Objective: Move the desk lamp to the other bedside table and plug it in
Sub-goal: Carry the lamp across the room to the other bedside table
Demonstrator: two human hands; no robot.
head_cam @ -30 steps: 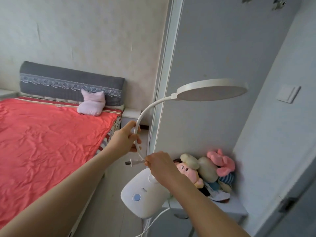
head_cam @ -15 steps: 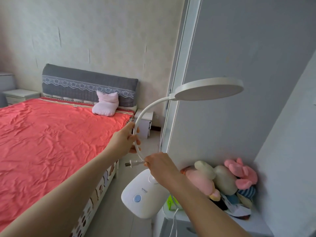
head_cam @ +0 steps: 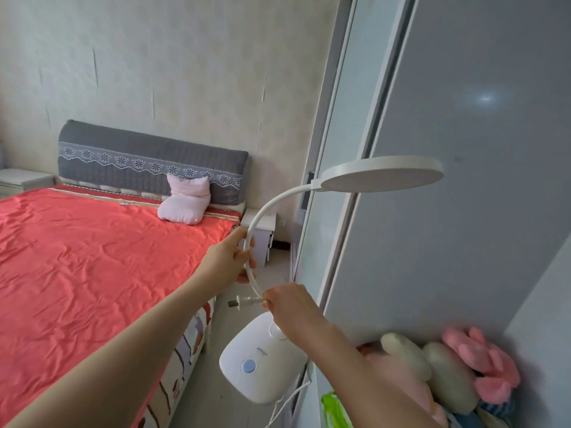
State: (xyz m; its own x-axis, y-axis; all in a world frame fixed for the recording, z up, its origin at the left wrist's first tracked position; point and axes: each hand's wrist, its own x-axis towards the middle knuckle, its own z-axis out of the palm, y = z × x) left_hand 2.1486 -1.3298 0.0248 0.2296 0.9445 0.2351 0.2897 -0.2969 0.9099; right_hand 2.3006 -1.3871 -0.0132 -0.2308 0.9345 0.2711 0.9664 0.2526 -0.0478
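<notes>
carrying the desk lamp point(head_cam: 265, 356) in the air beside the bed point(head_cam: 92, 257), i have my left hand point(head_cam: 230, 261) wrapped around the curved white neck point(head_cam: 262, 214), fingers closed on it, and my right hand point(head_cam: 285, 304) pinching the plug point(head_cam: 244, 303) with its prongs pointing left. the base hangs low and tilted below my right wrist, and the cord point(head_cam: 287, 403) trails off under it toward the shelf of soft toys point(head_cam: 448, 369). one bedside table point(head_cam: 262, 227) sits ahead at the near corner of the headboard point(head_cam: 151, 162), another point(head_cam: 21, 179) on the far side of the bed; i judge the carry is about halfway. to do this well i should keep the neck grip firm so the heavy base doesn't swing, keep the plug held up so the cord doesn't snag on the bed frame or drag, and walk the lamp upright to the table before looking for the socket, which i can't see from here.
</notes>
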